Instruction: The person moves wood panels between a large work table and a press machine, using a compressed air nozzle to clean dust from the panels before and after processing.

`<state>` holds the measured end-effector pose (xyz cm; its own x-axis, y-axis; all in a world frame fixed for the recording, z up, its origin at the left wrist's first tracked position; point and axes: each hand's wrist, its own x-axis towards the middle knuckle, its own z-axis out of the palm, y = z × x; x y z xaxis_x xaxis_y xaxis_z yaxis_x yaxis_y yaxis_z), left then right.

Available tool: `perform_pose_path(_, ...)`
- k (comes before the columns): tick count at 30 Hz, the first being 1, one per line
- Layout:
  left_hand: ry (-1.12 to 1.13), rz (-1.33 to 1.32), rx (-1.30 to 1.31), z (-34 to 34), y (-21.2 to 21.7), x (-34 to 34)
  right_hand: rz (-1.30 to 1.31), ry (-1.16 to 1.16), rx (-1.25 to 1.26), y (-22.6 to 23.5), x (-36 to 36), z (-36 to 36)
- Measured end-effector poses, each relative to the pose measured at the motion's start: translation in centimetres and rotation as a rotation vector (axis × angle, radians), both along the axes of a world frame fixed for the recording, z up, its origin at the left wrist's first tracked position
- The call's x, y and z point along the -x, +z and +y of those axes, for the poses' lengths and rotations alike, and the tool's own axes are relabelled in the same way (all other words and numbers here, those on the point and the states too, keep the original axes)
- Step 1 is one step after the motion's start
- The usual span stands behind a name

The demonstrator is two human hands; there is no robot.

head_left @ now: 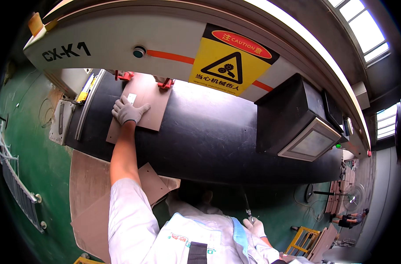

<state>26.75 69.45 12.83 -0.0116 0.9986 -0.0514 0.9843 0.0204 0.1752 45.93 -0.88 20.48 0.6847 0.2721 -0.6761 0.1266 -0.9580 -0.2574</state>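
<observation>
our gloved left hand (pixel 129 111) lies flat with fingers spread on the brown board (pixel 155 105) at the left of the black table (pixel 200 141), the board's far end at the red clamps (pixel 166 83), while our gloved right hand (pixel 255 228), near right, curls around a small metallic tool (pixel 249 215)

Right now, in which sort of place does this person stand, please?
Most likely a factory workshop. In view are a large machine with a yellow warning sign, a built-in screen, and a flat brown board under the gloved left hand.
</observation>
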Motion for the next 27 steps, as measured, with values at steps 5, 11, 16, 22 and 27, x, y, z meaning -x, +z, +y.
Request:
perform_pose_path(5,-0.199,-0.058,-0.066,-7.3,-0.5,-6.6,-0.101,0.051,-0.177,1.0,-1.7,7.1)
perform_pose_path(11,-0.520,-0.045,-0.004,-17.7,-1.1,-13.3,-0.440,0.234,-0.305,-2.8,-7.3,18.1)
perform_pose_path(16,-0.808,0.085,0.178,-12.3,1.4,-10.0,-0.456,0.129,-0.156,-5.4,-12.8,22.1)
perform_pose_path(22,-1.320,0.665,-0.042,-4.7,1.8,-1.0,-0.377,0.298,-0.141,-5.7,-18.1,19.3)
perform_pose_path(27,-1.195,0.616,-0.375,-3.5,-1.3,7.3,-0.490,0.394,-0.051,-5.7,-14.2,22.0)
